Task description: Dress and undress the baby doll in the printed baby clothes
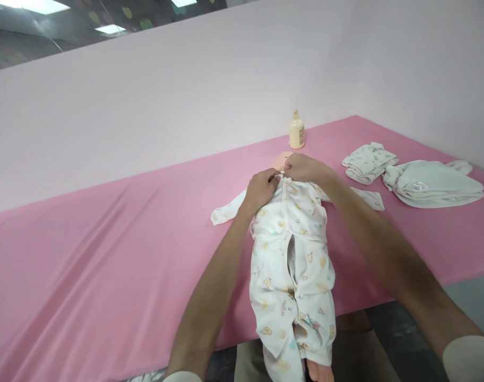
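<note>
A baby doll lies on its back, dressed in a white printed bodysuit [290, 212] with long sleeves and legs. The suit's front hangs slightly open at the crotch, and a bare foot [320, 371] sticks out of one leg past the table edge. My left hand [262, 190] pinches the collar from its left side. On the other side of the neck, my right hand [303, 167] is closed at the collar, close to a small white tie or fastening [282, 173]. The fingertips partly hide the fastening. Most of the doll's head [282, 160] is hidden behind my hands.
A pink cloth [126, 276] covers the table, with a pale wall [186, 95] behind. Beyond the doll's head stands a cream pump bottle [296, 132]. Folded printed clothing [369, 162] and a folded pale garment [435, 183] lie at the right.
</note>
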A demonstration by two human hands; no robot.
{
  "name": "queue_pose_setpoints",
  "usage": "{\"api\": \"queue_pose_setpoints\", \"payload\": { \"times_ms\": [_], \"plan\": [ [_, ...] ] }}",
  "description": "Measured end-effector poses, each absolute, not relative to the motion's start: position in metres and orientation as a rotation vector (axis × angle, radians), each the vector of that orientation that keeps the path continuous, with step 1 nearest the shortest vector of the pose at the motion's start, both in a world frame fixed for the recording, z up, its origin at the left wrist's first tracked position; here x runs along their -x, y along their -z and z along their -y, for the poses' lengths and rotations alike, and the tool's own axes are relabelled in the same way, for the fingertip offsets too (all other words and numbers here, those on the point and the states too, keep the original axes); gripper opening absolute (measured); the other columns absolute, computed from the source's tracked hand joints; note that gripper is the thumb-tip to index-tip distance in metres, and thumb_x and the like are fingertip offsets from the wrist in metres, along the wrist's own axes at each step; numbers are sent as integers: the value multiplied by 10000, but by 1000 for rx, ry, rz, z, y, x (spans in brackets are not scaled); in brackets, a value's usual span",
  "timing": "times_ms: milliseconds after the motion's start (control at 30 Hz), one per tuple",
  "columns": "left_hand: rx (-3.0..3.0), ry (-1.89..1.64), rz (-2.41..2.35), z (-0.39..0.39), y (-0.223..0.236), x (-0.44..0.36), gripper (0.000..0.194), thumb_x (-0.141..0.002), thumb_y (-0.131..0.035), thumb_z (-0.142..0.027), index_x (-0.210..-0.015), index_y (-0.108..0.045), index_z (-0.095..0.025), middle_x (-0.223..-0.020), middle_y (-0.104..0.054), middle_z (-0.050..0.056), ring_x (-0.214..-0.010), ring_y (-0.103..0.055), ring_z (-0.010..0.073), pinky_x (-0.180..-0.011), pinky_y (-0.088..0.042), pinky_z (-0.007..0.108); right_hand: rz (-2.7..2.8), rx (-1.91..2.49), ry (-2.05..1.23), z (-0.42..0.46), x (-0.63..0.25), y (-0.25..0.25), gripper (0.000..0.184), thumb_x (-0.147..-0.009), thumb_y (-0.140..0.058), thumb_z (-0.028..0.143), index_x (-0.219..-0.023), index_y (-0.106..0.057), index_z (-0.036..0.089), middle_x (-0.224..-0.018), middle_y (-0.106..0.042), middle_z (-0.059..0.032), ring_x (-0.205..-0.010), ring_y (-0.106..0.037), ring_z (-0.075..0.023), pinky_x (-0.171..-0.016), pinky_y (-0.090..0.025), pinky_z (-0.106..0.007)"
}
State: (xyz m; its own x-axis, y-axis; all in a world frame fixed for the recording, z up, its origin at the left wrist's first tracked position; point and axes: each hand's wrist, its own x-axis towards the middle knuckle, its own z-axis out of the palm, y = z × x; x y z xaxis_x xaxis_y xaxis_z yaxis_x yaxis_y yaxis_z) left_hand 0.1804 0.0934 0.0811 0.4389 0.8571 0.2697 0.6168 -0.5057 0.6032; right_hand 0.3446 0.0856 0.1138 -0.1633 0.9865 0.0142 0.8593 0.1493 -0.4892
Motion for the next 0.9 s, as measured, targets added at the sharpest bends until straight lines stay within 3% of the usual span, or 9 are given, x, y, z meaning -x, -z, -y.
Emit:
{"api": "queue_pose_setpoints", "payload": {
  "times_ms": [167, 267, 433, 800, 900],
  "plan": [
    [-2109, -811, -1155, -95, -81, -178, 237, -881, -433, -288, -975, -635, -206, -757, -626, -5, -665, -529, 126, -652, -405, 235, 2082, 1863, -584, -83, -347, -116, 122, -709, -593, 213, -664, -484, 185, -654, -542, -12, -561, -473, -115, -502, -317, -227],
    [-2076, -832, -1190, -97, -81, -178, 205, -875, -452, -302, -912, -623, -194, -739, -604, -3, -662, -516, 120, -645, -405, 233, 2058, 1922, -514, -78, -347, -121, 77, -732, -586, 235, -775, -569, 173, -727, -612, -51, -646, -546, -147, -547, -362, -229],
    [-2032, -827, -1289, -98, -81, -180, 216, -870, -482, -346, -799, -601, -180, -780, -625, 21, -713, -530, 130, -660, -414, 246, 2116, 1957, -244, -64, -334, -132, 274, -813, -542, 376, -950, -618, 152, -884, -649, -103, -783, -603, -205, -632, -412, -264],
    [-2001, -713, -1339, -92, -90, -173, 194, -845, -492, -318, -710, -529, -182, -670, -549, -7, -618, -469, 118, -597, -369, 244, 2254, 1982, -179, -56, -322, -130, 259, -786, -521, 159, -1000, -667, 160, -916, -684, -131, -923, -658, -245, -696, -452, -278],
    [-2092, -652, -1415, -88, -92, -171, 167, -855, -477, -319, -870, -578, -187, -753, -598, 12, -692, -531, 151, -631, -389, 262, 2290, 1951, -163, -58, -325, -131, 264, -761, -526, 117, -977, -673, 149, -938, -687, -141, -943, -657, -244, -711, -451, -280]
  ]
}}
